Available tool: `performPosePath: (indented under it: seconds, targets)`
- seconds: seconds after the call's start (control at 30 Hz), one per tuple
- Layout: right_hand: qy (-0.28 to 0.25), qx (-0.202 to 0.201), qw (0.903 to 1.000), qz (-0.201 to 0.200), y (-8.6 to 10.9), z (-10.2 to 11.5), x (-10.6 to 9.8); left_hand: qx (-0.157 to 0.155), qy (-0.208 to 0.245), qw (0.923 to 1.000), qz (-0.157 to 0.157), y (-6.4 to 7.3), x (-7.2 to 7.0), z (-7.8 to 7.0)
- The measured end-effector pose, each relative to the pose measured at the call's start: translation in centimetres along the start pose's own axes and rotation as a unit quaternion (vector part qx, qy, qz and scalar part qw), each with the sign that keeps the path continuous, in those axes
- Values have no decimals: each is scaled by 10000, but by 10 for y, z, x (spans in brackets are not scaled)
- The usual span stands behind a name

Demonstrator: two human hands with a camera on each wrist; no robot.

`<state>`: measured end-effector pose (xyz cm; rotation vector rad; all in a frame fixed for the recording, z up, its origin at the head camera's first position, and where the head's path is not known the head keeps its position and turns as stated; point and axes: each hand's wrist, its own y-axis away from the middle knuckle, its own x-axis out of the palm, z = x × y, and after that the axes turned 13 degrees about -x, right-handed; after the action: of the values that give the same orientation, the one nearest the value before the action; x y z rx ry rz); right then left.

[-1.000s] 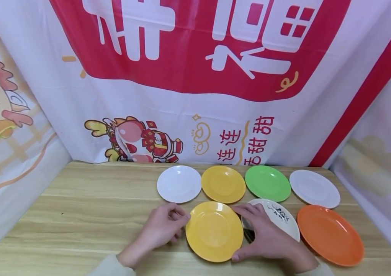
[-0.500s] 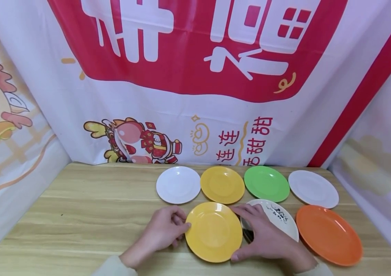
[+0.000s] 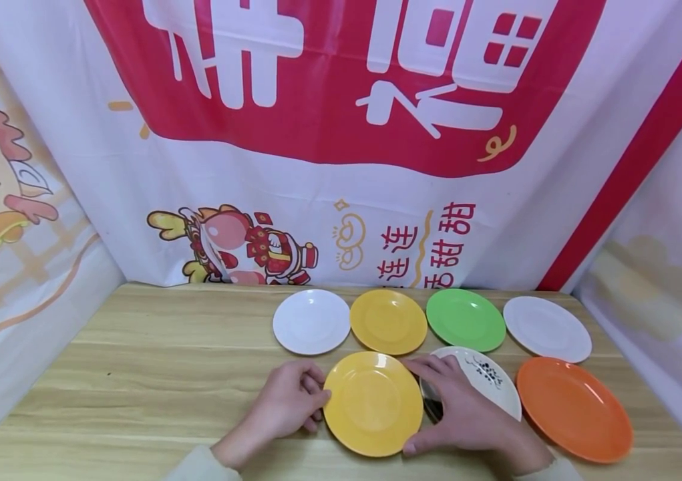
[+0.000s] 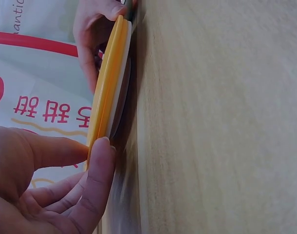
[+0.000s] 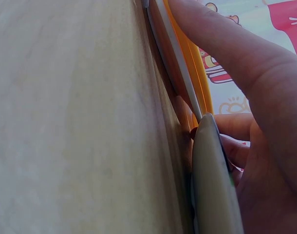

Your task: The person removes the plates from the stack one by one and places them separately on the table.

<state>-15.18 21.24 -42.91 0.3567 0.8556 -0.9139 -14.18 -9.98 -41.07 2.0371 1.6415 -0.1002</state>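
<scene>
A yellow plate [image 3: 373, 404] lies near the front of the table, between both hands. In the left wrist view, its yellow edge [image 4: 109, 73] tops a stack, with a white plate [image 4: 122, 73] beneath it. My left hand [image 3: 292, 397] pinches the left rim between thumb and index finger, the other fingers curling below. My right hand [image 3: 461, 414] spans the right rim, thumb at the lower right and fingers at the upper right. Under that hand, a cream plate with a dark floral pattern [image 3: 499, 387] is partly hidden.
Behind stand a white plate [image 3: 312, 322], another yellow plate [image 3: 389, 322], a green plate [image 3: 465, 321] and a second white plate [image 3: 548, 329] in a row. An orange plate [image 3: 575, 409] lies at the right. A printed cloth [image 3: 328, 187] hangs along the table's [image 3: 136, 374] back edge.
My left thumb has slid slightly down the yellow plate's left rim since the earliest frame. The right hand and the plates have stayed nearly still.
</scene>
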Motion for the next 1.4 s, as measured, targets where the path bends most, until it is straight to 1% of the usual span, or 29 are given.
performPosePath:
  seconds: [0.27,0.47,0.6,0.83,0.9,1.17,1.27,1.4]
  targets:
    - [-11,-120,9999,-27,1,-1,1,-92,-45,9999,23,0,-1,0]
    - [-100,-128,9999,-47,0,-2,1,-51,-125,9999,-9,-1,-1,1]
    - [-83,-140,9998,-59,0,-2,0,-98,-71,9999,12,-2,-1,0]
    - [58,-291,9994,-152,1,-2,1,-339,180,9993,8,-1,-2,0]
    - [81,-276,9995,-152,1,-2,1,-365,229,9991,18,-1,-2,0]
    - [135,-239,9996,-110,1,-2,2,-420,-24,9988,-262,0,-2,1]
    - [162,-283,9994,-105,2,-1,1,-499,48,9984,-243,-1,-2,0]
    - [203,-328,9992,-85,2,0,1,-599,339,9976,-80,-3,-3,2]
